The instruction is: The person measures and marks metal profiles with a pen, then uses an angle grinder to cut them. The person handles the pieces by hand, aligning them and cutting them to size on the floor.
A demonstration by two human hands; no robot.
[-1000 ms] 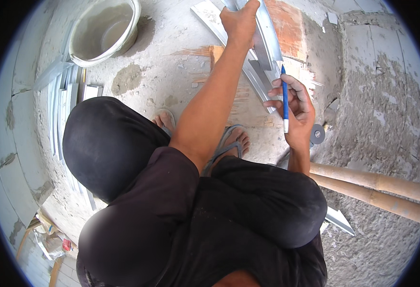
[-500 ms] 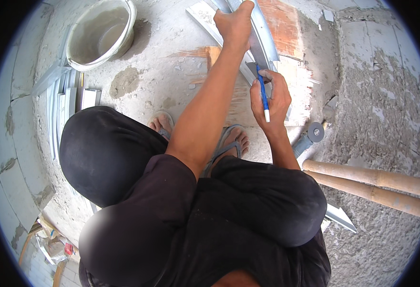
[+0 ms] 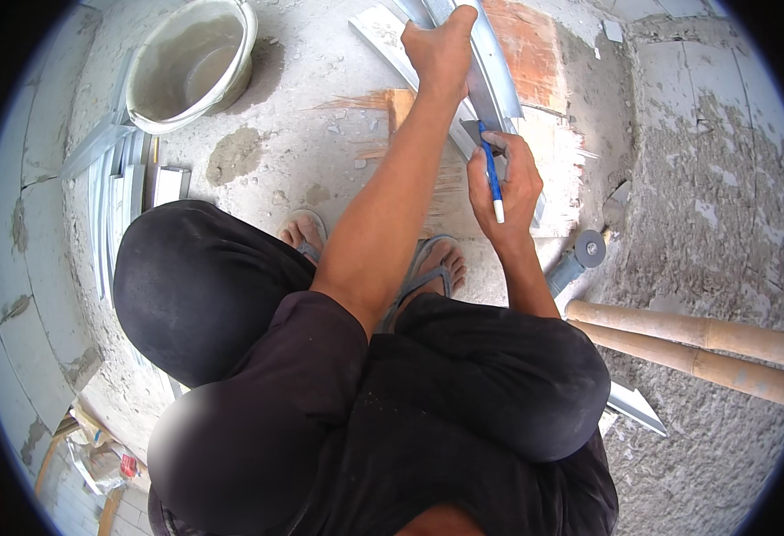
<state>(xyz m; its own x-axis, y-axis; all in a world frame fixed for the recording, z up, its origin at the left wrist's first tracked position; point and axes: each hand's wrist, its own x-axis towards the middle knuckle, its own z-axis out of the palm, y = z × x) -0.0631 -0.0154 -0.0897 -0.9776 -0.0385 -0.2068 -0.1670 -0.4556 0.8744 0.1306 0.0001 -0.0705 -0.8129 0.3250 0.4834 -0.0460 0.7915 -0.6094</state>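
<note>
Gripping a metal channel [image 3: 498, 76], in the head view, the left hand [image 3: 441, 49] seems to steady it above a stained board [image 3: 528, 62]; some fingers are hidden. The right hand [image 3: 510, 183] pinches a blue pen [image 3: 490, 165] near the channel's closer end, apparently for fine control. A grinder [image 3: 579, 257] lies on the floor, clear of both hands.

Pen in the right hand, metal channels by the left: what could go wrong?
The metal channels lie askew, so one might shift under the left hand and make the pen skid. The channels' thin edges could nick that bare hand. The grinder lies near the right forearm, which might brush its disc.
</note>
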